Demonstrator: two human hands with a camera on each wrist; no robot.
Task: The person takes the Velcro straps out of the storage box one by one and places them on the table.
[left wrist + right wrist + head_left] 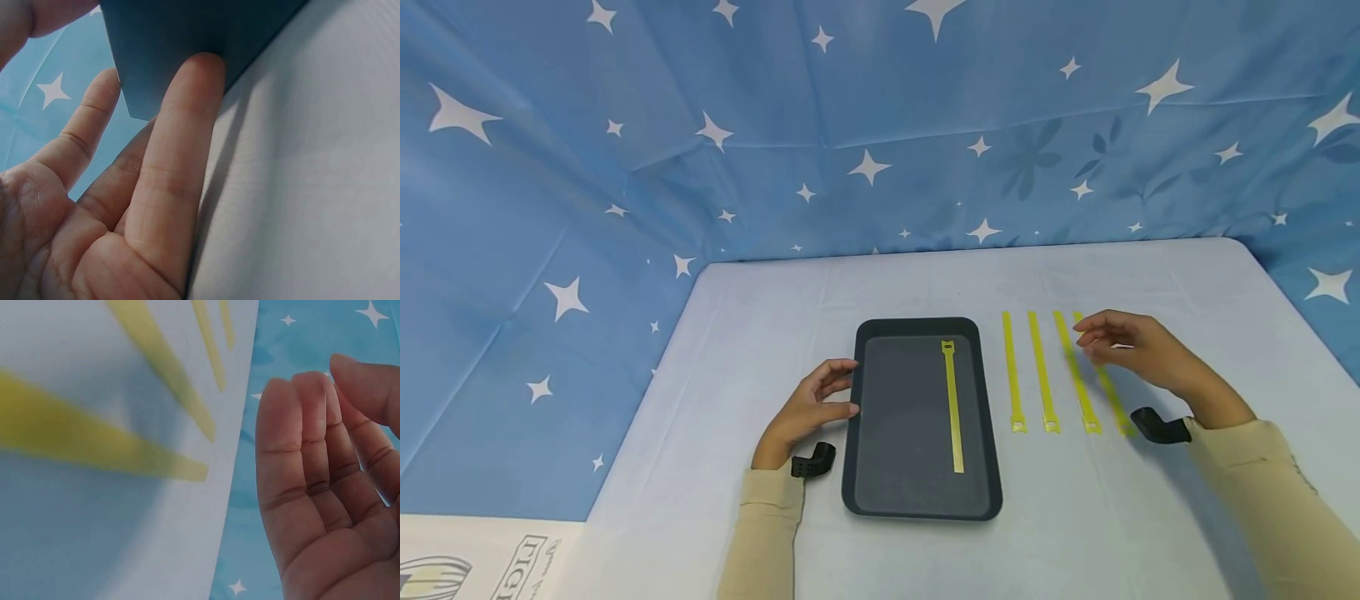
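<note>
My left hand (808,407) is at the left side of a dark grey rectangular tray (895,425). In the left wrist view a fingertip rests against the tray's outer wall (169,50), with the fingers fairly straight. One yellow cable tie strap (954,408) with a slotted head lies lengthwise in the tray's right half, head at the far end. Over the rightmost of several matching straps on the table hovers my right hand (1131,346), its fingers loosely bent and nothing in them. That rightmost strap (1114,400) is partly hidden beneath the hand.
Right of the tray the other yellow straps (1013,375) lie side by side on the white tablecloth (760,333), slotted heads at the near end. A blue star-patterned curtain (820,192) hangs behind and left of the table. Printed cloth (482,558) shows at the lower left.
</note>
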